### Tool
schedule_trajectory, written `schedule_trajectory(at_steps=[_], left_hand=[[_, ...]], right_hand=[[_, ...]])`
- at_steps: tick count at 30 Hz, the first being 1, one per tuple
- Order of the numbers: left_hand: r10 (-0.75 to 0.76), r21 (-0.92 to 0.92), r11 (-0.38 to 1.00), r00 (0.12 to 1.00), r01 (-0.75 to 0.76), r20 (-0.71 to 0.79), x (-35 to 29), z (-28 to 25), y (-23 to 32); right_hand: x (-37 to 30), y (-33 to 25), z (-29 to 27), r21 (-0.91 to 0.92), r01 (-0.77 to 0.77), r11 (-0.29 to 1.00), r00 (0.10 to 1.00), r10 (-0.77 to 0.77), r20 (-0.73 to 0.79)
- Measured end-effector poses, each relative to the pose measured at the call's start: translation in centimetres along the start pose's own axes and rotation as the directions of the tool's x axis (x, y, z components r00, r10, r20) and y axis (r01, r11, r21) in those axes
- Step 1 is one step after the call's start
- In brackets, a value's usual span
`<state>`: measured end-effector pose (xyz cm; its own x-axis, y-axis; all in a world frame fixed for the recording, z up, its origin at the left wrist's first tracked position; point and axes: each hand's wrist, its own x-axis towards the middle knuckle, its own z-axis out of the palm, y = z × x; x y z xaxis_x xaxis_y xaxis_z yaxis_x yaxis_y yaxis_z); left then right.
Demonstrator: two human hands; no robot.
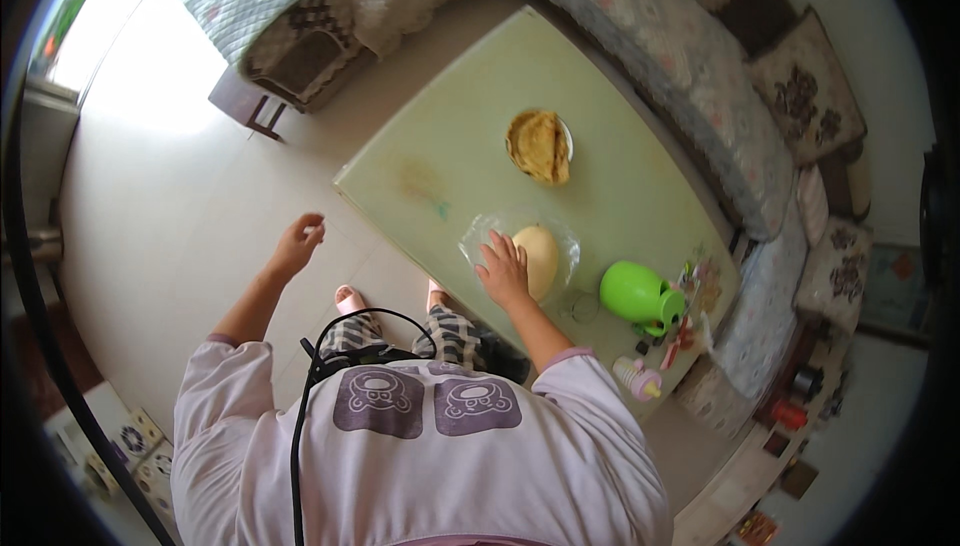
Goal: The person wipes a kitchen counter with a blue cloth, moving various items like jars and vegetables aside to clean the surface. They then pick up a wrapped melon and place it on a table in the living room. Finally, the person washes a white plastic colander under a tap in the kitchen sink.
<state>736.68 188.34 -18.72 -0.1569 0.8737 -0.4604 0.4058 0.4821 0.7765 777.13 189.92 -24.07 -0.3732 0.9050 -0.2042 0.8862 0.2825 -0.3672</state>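
Observation:
My right hand rests with spread fingers on a clear plastic bag and against the left side of a smooth, pale yellow oval thing, melon-like in shape. That oval lies on the bag, on a pale green table; I cannot tell for sure what it is. Out to the left, my left hand hangs over the floor beside the table's edge, its fingers loosely bent and apart, holding nothing. Farther back on the table, a white plate carries folded golden-brown flatbread.
On the table's right stand a green jug, a clear glass and a baby bottle, with small clutter near the edge. A covered sofa runs along the far right side. A small stool stands at the upper left.

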Motion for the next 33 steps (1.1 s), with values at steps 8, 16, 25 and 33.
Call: schedule_trajectory(at_steps=[8, 16, 25, 33], left_hand=[[-0.475, -0.494, 0.811, 0.845, 0.313, -0.246, -21.5, -13.4, -22.5], [-0.740, -0.771, 0.591, 0.538, 0.236, -0.403, -31.0, -23.9, -32.1], [-0.583, -0.697, 0.716, 0.569, 0.024, -0.580, -23.7, -39.5, -37.2], [-0.701, -0.638, 0.712, 0.261, 0.293, -0.663, -20.7, -53.4, -38.9]], right_hand=[[6.7, -5.8, -0.1, -0.286, -0.205, 0.936, 0.901, 0.294, 0.319], [14.2, -23.6, 2.2, -0.367, -0.163, 0.916, 0.863, 0.313, 0.396], [28.0, -47.5, 11.7, 0.119, 0.283, 0.952, 0.742, -0.296, 0.601], [49.5, -69.8, 16.2, 0.128, 0.410, 0.903, 0.717, -0.406, 0.567]])
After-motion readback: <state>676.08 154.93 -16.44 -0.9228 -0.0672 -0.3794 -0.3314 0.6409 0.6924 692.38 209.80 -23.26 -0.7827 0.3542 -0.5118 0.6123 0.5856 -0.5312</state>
